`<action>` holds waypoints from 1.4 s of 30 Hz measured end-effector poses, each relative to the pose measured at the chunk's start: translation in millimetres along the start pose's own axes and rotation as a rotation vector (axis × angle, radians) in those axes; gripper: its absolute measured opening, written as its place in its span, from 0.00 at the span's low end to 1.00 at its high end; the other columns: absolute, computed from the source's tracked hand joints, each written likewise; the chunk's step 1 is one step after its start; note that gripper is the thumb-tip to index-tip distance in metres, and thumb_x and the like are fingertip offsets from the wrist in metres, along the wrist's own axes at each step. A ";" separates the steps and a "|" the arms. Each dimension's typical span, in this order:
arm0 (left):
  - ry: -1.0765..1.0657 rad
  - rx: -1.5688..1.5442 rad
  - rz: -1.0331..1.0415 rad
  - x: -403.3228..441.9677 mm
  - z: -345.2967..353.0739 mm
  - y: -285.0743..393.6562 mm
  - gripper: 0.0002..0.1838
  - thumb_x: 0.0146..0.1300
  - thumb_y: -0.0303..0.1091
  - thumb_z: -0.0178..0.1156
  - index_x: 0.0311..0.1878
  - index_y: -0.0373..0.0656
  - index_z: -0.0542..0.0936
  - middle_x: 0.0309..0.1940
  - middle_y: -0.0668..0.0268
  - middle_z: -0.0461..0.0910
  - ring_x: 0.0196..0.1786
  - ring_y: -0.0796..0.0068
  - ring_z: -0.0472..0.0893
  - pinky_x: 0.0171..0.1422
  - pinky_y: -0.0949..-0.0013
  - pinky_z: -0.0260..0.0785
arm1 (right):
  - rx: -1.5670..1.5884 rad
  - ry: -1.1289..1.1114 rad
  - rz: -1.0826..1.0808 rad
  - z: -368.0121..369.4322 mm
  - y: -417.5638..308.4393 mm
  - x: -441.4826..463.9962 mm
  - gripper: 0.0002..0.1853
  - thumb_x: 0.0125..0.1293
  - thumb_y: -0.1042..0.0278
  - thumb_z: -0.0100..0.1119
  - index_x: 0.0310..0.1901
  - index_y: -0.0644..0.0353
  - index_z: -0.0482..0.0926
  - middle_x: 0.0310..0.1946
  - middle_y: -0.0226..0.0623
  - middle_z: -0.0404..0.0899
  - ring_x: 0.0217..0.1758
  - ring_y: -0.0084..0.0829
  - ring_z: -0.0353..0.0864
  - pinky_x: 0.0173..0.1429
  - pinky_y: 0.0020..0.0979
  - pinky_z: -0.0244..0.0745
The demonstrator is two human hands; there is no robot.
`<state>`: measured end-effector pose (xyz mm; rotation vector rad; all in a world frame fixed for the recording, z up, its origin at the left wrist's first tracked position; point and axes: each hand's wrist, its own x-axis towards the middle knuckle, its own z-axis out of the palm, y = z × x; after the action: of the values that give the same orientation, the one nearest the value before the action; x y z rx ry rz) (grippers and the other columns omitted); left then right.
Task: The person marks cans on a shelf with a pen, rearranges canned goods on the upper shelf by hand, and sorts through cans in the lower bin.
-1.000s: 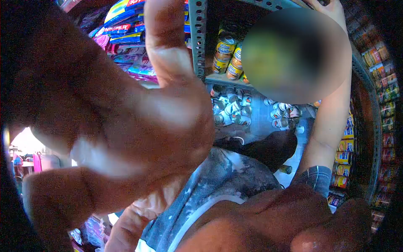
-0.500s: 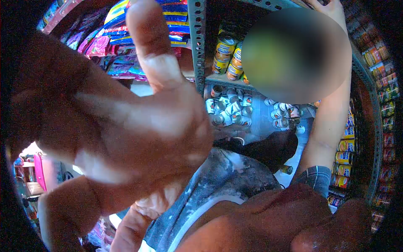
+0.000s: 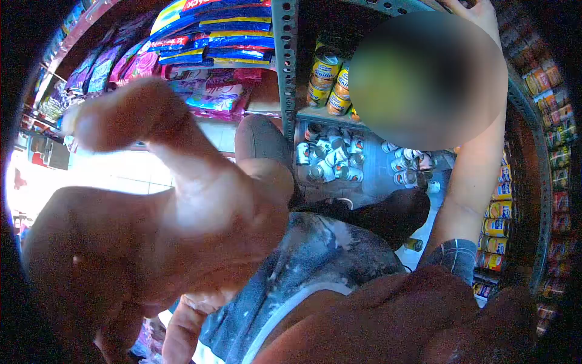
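My left hand (image 3: 206, 206) looms very close to the camera on the left, blurred by motion. Its thumb and fingers are bent but apart, and nothing shows between them. Part of a finger (image 3: 185, 327) sticks out below it, in front of the grey-blue mottled shirt (image 3: 327, 249). On the right, my right forearm (image 3: 470, 182) stretches up from a short sleeve (image 3: 458, 258). My right hand (image 3: 476, 9) is at the top edge by the metal shelf frame, its fingers mostly cut off. Whether it grips anything cannot be seen.
Yellow cans (image 3: 324, 73) stand on a shelf behind a perforated metal post (image 3: 286, 73). White cans (image 3: 333, 158) crowd the level below. Blue-and-yellow packets (image 3: 233, 39) fill the left shelf. More cans (image 3: 497, 227) line the right side. A blurred oval covers the upper middle.
My left hand has turned, its thumb swinging from pointing up to the left and lower, uncovering packets and a bent knee behind it. The right arm has stayed in place.
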<state>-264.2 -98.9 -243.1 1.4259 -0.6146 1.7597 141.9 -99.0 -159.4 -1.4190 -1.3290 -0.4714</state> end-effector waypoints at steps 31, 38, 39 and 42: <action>-0.240 -0.816 0.372 20.9 33.0 -27.1 0.11 0.76 0.47 0.52 0.52 0.55 0.76 0.46 0.75 0.76 0.48 0.78 0.76 0.48 0.61 0.66 | -0.040 -0.027 0.049 -2.5 -7.6 -1.3 0.51 0.53 0.63 0.80 0.71 0.81 0.60 0.65 0.55 0.73 0.68 0.37 0.71 0.73 0.34 0.64; -0.247 -0.837 0.371 22.9 36.0 -27.3 0.10 0.77 0.47 0.52 0.52 0.56 0.76 0.45 0.76 0.77 0.48 0.79 0.76 0.48 0.61 0.66 | -0.114 -0.005 0.071 -0.8 -19.7 -4.4 0.49 0.54 0.63 0.79 0.70 0.80 0.62 0.63 0.51 0.74 0.63 0.33 0.74 0.68 0.32 0.69; -0.249 -0.842 0.371 22.4 35.0 -28.2 0.10 0.77 0.47 0.52 0.51 0.56 0.77 0.45 0.77 0.77 0.47 0.79 0.76 0.47 0.61 0.66 | -0.093 -0.024 0.125 -1.0 -25.4 -5.3 0.48 0.54 0.64 0.79 0.70 0.80 0.62 0.61 0.49 0.75 0.61 0.32 0.75 0.65 0.31 0.70; -0.257 -0.851 0.370 21.4 36.7 -30.9 0.10 0.77 0.47 0.51 0.51 0.56 0.77 0.44 0.77 0.77 0.47 0.80 0.76 0.47 0.61 0.65 | 0.008 -0.099 0.114 -3.0 -30.4 -4.9 0.45 0.55 0.66 0.77 0.70 0.79 0.63 0.59 0.47 0.77 0.57 0.31 0.76 0.61 0.31 0.72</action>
<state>-219.3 -103.4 -216.2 0.9542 -1.6160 1.2874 114.7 -110.1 -149.6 -1.5189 -1.3185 -0.3226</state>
